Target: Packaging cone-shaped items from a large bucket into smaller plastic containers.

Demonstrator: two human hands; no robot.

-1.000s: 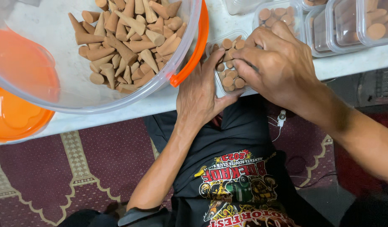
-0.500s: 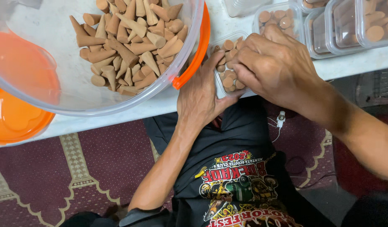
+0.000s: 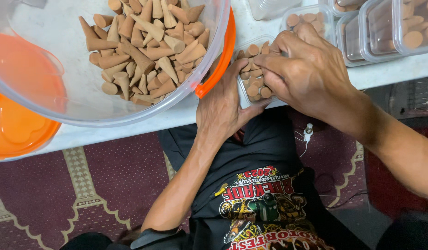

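Head view: left hand (image 3: pixel 222 107) steadies a small clear box (image 3: pixel 254 74) at the bench (image 3: pixel 186 113) edge. Right hand (image 3: pixel 306 69) pinches brown cones (image 3: pixel 254 82) inside it, fingers pressed together.

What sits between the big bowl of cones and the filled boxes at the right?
In the head view, both hands, left and right, working over a small clear box of cones.

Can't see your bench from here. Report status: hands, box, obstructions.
Left hand steadying small clear box. Right hand pressing brown cones upright inside. Big cone bowl crowds its left side.

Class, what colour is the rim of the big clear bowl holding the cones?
Orange rim; head view.
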